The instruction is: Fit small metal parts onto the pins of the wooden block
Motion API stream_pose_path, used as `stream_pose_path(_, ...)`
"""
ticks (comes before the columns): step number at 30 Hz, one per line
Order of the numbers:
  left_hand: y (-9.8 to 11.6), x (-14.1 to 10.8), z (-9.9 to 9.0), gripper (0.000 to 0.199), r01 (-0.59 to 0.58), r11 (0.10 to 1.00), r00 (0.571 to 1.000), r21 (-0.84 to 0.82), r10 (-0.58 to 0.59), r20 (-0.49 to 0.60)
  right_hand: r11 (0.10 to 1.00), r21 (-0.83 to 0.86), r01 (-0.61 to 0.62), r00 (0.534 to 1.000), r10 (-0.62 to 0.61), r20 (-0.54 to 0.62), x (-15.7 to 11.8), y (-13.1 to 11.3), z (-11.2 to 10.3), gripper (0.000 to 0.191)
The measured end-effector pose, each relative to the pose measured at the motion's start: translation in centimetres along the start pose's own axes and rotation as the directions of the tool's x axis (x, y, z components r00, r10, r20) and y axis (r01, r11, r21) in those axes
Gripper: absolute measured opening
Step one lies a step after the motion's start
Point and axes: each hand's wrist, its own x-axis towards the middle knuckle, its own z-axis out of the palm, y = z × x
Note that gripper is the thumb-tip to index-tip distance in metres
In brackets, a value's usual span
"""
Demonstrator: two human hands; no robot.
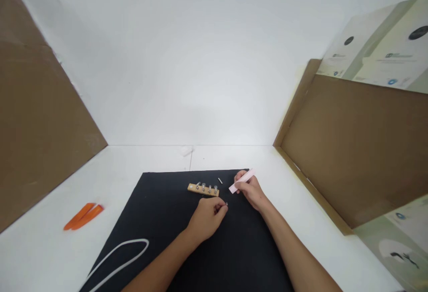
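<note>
My left hand (207, 217) is closed in a pinch over the black mat. At its fingertips a small metal piece (226, 203) shows, too tiny to name its kind. My right hand (250, 191) grips a flat, pale pink strip (242, 181), tilted up to the right, between thumb and fingers. Just beyond my left hand lies a narrow wooden block (192, 187) with several metal pegs or bolts standing in a row on it and a pale round spot at its left end. A short metal pin (220, 180) rests on the mat between the block and my right hand.
The black mat (160, 207) covers the middle of the white table (123, 160). A white cable loop (129, 241) crosses its lower left part. Two orange pieces (83, 216) lie on the table at left. Cardboard panels (40, 104) stand at both sides, with a white wall (194, 60) behind.
</note>
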Motion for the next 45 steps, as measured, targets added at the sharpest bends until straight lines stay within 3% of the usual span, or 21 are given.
stream_pose_path(4, 0.1, 0.0, -0.1, 0.025, -0.002, 1.0, 1.0, 0.004, 0.002, 0.002, 0.997, -0.08, -0.003, 1.0, 0.001, -0.031, 0.3, 0.4, -0.5, 0.018)
stream_pose_path(12, 0.1, -0.1, -0.1, 0.024, -0.015, 1.0, 1.0, 0.007, 0.015, 0.003, 0.982, 0.166, -0.094, 0.975, 0.057, 0.214, -0.8, -1.2, 0.6, 0.019)
stream_pose_path(15, -0.1, -0.1, -0.1, 0.024, -0.017, 1.0, 1.0, 0.011, 0.017, 0.005, 0.986, 0.153, -0.063, 0.989, 0.042, 0.141, -0.7, -1.1, 0.6, 0.02)
stream_pose_path(18, -0.3, -0.1, 0.0, 0.025, -0.018, 1.0, 1.0, 0.006, 0.018, 0.003, 0.999, 0.034, -0.001, 1.0, 0.0, 0.014, -0.2, -0.5, 0.1, 0.018)
stream_pose_path(21, -0.4, 0.0, 0.1, 0.025, -0.014, 1.0, 1.0, 0.005, 0.014, 0.005, 0.997, -0.075, 0.013, 1.0, -0.014, -0.019, 0.1, -0.1, -0.4, 0.018)
stream_pose_path(29, -0.1, 0.0, 0.0, 0.024, -0.008, 1.0, 1.0, 0.01, 0.008, 0.008, 1.0, 0.008, -0.025, 0.964, 0.022, 0.263, -0.9, -0.8, 0.0, 0.022)
stream_pose_path(37, -0.1, -0.1, 0.0, 0.025, -0.012, 1.0, 1.0, 0.009, 0.012, 0.008, 0.985, -0.175, -0.002, 0.999, 0.011, 0.052, -0.3, -0.8, 0.0, 0.019)
stream_pose_path(40, -0.2, -0.1, 0.0, 0.025, -0.011, 1.0, 1.0, 0.014, 0.011, 0.004, 0.986, -0.165, -0.011, 0.993, 0.03, 0.111, -0.5, -0.8, -0.1, 0.019)
stream_pose_path(45, -0.2, -0.1, -0.1, 0.026, -0.018, 1.0, 1.0, 0.01, 0.018, 0.014, 0.998, -0.009, -0.064, 0.953, 0.064, 0.296, -1.0, -0.9, 0.2, 0.022)
